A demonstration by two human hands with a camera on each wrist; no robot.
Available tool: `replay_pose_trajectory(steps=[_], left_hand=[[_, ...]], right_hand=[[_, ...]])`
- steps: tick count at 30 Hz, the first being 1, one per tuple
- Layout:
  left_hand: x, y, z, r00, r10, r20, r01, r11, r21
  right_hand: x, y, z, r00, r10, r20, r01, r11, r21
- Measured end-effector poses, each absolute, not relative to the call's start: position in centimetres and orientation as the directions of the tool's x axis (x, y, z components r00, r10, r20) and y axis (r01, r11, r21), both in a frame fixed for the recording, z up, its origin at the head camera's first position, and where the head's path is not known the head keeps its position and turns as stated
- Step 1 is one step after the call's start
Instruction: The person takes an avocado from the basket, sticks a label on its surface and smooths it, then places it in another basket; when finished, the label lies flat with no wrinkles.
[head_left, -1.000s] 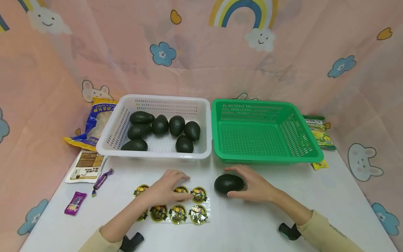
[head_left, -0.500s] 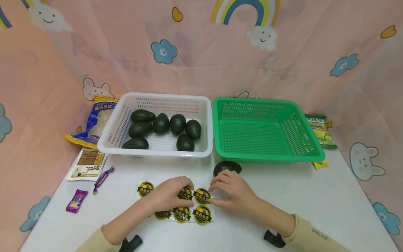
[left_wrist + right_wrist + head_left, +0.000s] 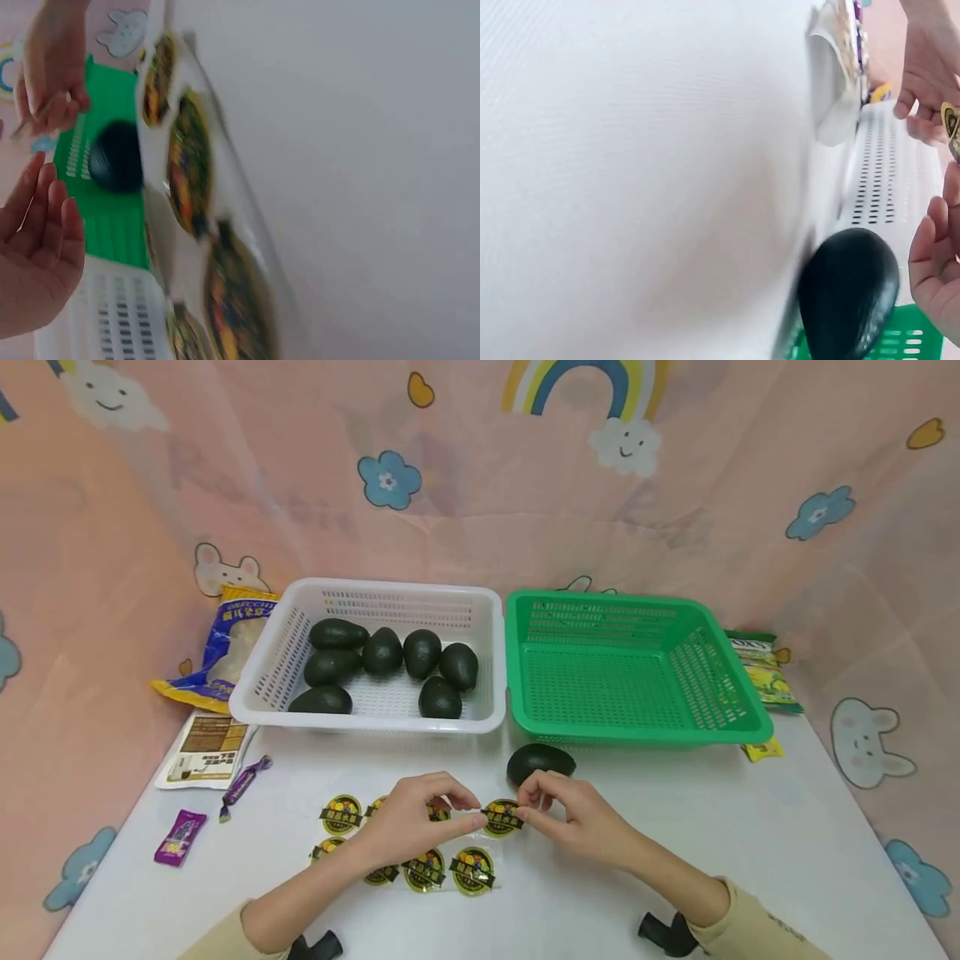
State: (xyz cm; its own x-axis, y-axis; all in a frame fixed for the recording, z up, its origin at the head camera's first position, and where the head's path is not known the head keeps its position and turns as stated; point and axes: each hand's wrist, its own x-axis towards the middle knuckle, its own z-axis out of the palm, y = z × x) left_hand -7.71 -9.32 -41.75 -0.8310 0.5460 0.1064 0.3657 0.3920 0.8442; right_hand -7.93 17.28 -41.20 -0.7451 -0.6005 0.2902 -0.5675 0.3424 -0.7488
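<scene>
The blue and yellow bag left of the white basket carries a top line that looks like "ORECCHIE", partly blurred. The green packet right of the green basket shows letters like "XXS". Print on the round stickers and the brown and white packet is too small to read.

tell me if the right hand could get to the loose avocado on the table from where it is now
Probably yes. The loose avocado lies bare on the table just beyond the right hand, nothing between them. But its fingers pinch a round sticker, so the hand is not free.
</scene>
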Motion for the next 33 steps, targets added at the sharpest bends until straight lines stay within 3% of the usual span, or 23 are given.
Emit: replay_pose_trajectory(steps=[3, 8, 12, 18, 29, 33], left_hand=[[-7.7, -8.0, -41.0, -0.877, 0.473, 0.084, 0.264, 0.329, 0.906], [-8.3, -6.0, -40.8, -0.931, 0.364, -0.039, 0.075, 0.293, 0.953], [-9.2, -4.4, -41.8, -0.943, 0.309, -0.123, -0.029, 0.291, 0.956], [-11.0, -2.7, -43.0, -0.949, 0.268, -0.166, -0.068, 0.342, 0.937], [-12.6, -2.3, -43.8, -0.965, 0.258, -0.047, 0.097, 0.517, 0.85], [-12.7, -2.1, -44.2, -0.949, 0.314, -0.008, 0.167, 0.527, 0.833]], right_hand=[[-7.9, 17.7, -40.7, -0.796, -0.567, 0.213, -0.48, 0.377, -0.792], [-8.0, 18.5, -40.7, -0.938, -0.348, -0.003, -0.152, 0.418, -0.896], [-8.5, 19.2, -41.6, -0.976, -0.187, -0.108, 0.012, 0.451, -0.892], [-9.7, 19.7, -42.6, -0.997, -0.072, -0.023, -0.023, 0.585, -0.81], [-11.0, 20.2, -44.0, -0.986, -0.08, 0.146, -0.164, 0.619, -0.768], [-10.9, 20.4, -44.2, -0.975, -0.127, 0.18, -0.22, 0.6, -0.769]])
